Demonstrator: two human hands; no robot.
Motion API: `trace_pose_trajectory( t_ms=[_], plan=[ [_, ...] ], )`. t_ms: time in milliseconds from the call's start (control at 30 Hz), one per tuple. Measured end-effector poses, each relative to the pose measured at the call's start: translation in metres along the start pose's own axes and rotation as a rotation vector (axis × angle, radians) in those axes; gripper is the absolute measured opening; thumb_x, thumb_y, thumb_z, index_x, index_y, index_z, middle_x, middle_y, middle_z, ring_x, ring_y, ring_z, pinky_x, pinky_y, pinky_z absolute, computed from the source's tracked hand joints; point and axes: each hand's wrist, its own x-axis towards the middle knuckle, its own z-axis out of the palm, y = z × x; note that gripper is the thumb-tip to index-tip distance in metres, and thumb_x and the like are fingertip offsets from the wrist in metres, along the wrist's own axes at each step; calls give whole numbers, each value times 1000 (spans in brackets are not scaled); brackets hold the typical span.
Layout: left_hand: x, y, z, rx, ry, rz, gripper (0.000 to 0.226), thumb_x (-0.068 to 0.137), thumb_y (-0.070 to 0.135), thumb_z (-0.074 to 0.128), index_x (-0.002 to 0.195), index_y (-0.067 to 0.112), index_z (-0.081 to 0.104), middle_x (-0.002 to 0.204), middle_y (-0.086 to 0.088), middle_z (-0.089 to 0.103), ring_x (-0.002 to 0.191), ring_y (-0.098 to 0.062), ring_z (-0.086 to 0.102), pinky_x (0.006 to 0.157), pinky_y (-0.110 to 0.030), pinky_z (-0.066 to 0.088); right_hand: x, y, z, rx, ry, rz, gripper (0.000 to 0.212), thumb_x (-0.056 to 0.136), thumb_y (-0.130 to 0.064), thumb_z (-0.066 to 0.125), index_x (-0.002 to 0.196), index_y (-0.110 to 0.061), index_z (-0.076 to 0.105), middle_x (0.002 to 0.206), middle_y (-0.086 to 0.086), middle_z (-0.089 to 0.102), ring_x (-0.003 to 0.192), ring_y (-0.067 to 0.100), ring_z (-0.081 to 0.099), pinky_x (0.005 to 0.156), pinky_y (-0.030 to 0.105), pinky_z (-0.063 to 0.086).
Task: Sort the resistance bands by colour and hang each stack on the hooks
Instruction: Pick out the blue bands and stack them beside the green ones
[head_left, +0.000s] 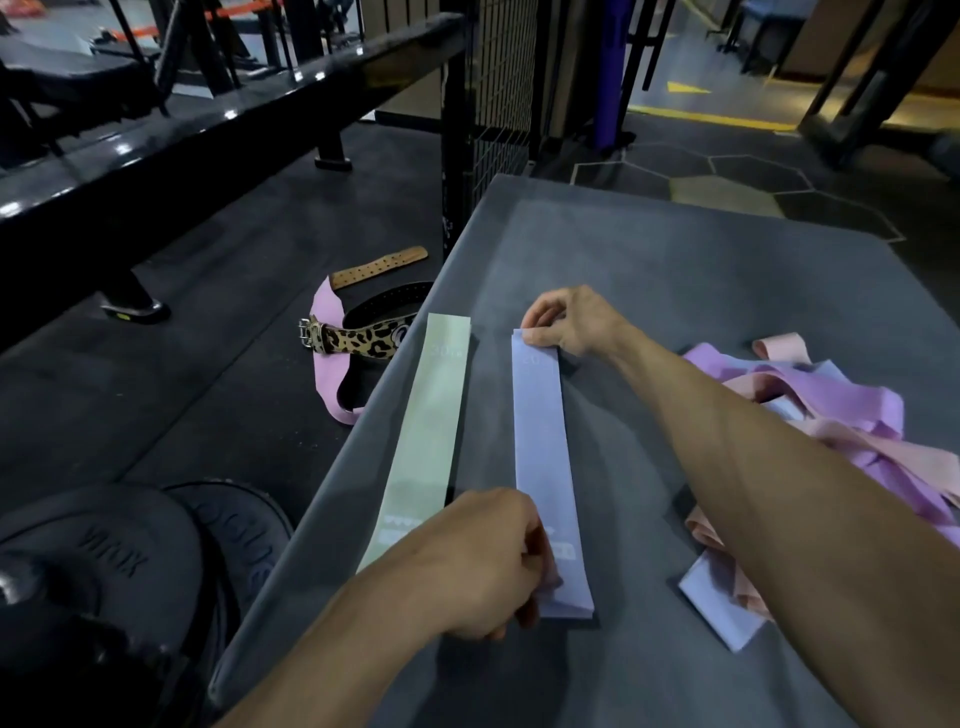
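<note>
At the left of the frame, on the floor, lie black weight plates (130, 551) and a leopard-print belt (358, 340); right of them, on the grey bench (701, 270), the pale green stack (423, 441) lies flat. In the centre lies the lilac-blue stack (545, 457): my left hand (488, 561) holds its near end with curled fingers, and my right hand (563, 319) pinches its far end between thumb and fingers. At the right edge lies a loose pile of purple, pink and blue bands (841, 426), partly hidden behind my right forearm.
</note>
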Motion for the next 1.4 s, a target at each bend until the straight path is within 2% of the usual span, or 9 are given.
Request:
trace_pose_trajectory(
  t_ms=[200, 367, 600, 767, 867, 933, 1100, 1233, 1400],
  plan=[
    [1, -1, 7, 130, 37, 8, 16, 92, 9, 55, 92, 22, 63, 84, 0, 73, 51, -6, 53, 54, -24, 45, 2, 5, 7, -90, 65, -17, 11, 81, -21, 82, 80, -22, 71, 86, 6, 75, 73, 14, 63, 69, 31, 52],
    [3, -6, 13, 187, 85, 10, 14, 93, 14, 58, 96, 27, 53, 80, 3, 63, 67, -16, 59, 66, -40, 58, -2, 9, 9, -178, 128, -33, 14, 77, -33, 81, 80, -28, 69, 83, -7, 72, 81, 12, 68, 76, 30, 55],
    [-1, -5, 14, 211, 89, 58, 8, 98, 25, 53, 97, 30, 48, 78, 2, 59, 72, -19, 60, 75, -44, 57, -10, 8, 14, -313, 142, -50, 12, 78, -45, 62, 77, -33, 62, 83, -14, 63, 86, 16, 63, 84, 43, 56],
    [-3, -2, 14, 255, 82, 52, 5, 100, 28, 51, 99, 28, 47, 87, 0, 61, 75, -20, 60, 74, -44, 57, -27, 2, 15, -266, 188, -30, 46, 94, -41, 62, 131, -15, 56, 128, 4, 60, 117, 24, 58, 102, 43, 47],
    [-6, 3, 12, 329, 85, 38, 6, 99, 20, 48, 103, 23, 44, 95, -3, 59, 79, -21, 59, 69, -39, 51, -64, -12, 7, -280, 267, 38, 42, 95, -37, 58, 128, -12, 53, 120, 7, 64, 112, 29, 60, 92, 40, 49],
    [-7, 6, 10, 386, 115, 25, 9, 98, 14, 45, 105, 18, 41, 97, -7, 58, 84, -26, 59, 70, -41, 48, -98, -22, 2, -416, 196, 131, 35, 96, -39, 53, 122, -16, 51, 111, 7, 67, 104, 33, 62, 81, 38, 49],
    [-7, 9, 11, 495, 203, 6, 20, 93, 7, 43, 99, 17, 27, 79, -3, 45, 72, -26, 47, 64, -39, 36, -180, -33, 18, -563, -141, 245, 41, 97, -43, 50, 129, -18, 43, 127, 17, 63, 115, 37, 60, 90, 40, 45],
    [-5, 13, 17, 514, 202, 1, 23, 94, 11, 47, 110, 15, 32, 104, -15, 60, 88, -34, 54, 70, -39, 37, -216, -40, 40, -440, -178, 150, 54, 100, -36, 46, 149, -25, 28, 133, 22, 60, 120, 41, 58, 96, 43, 44],
    [-7, 19, 16, 567, 240, -3, 20, 94, 11, 46, 100, 18, 29, 90, -5, 50, 82, -30, 50, 69, -38, 39, -238, -31, -1, -304, -78, 145, 34, 96, -27, 54, 129, -24, 55, 106, 3, 70, 94, 23, 65, 76, 27, 47]
  ],
)
